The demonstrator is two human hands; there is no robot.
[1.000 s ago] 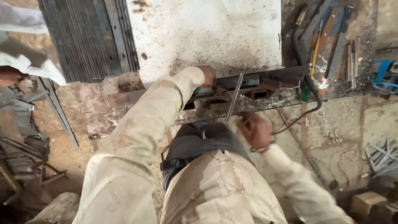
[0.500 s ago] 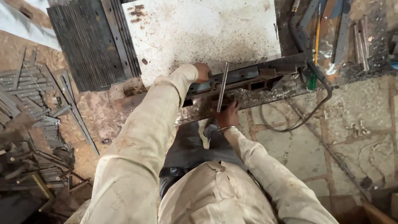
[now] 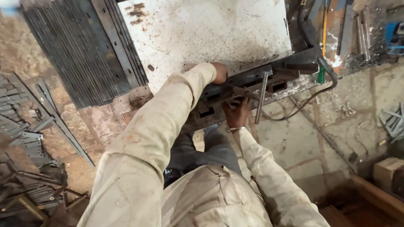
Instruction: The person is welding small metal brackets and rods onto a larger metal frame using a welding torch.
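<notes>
I look down over a worn white metal worktable (image 3: 210,38). My left hand (image 3: 219,73) reaches to the table's front edge and rests on the dark steel frame (image 3: 269,80) fixed there. Lower down, my right hand (image 3: 236,114), a thin bangle on its wrist, is closed around a short metal bar (image 3: 246,93) under that frame. A thin grey steel rod (image 3: 261,97) stands nearly upright just right of my right hand. Both sleeves are cream coloured.
A stack of dark flat steel strips (image 3: 80,54) lies left of the table. Loose metal offcuts (image 3: 29,138) litter the floor at left. A black hose with a green fitting (image 3: 322,73) loops at right. Tools and strips (image 3: 353,29) lie at top right, a wooden block (image 3: 387,172) lower right.
My right hand has moved up from my lap to the frame and closed on the short bar. The steel rod has swung nearly upright. My left hand has stayed on the frame.
</notes>
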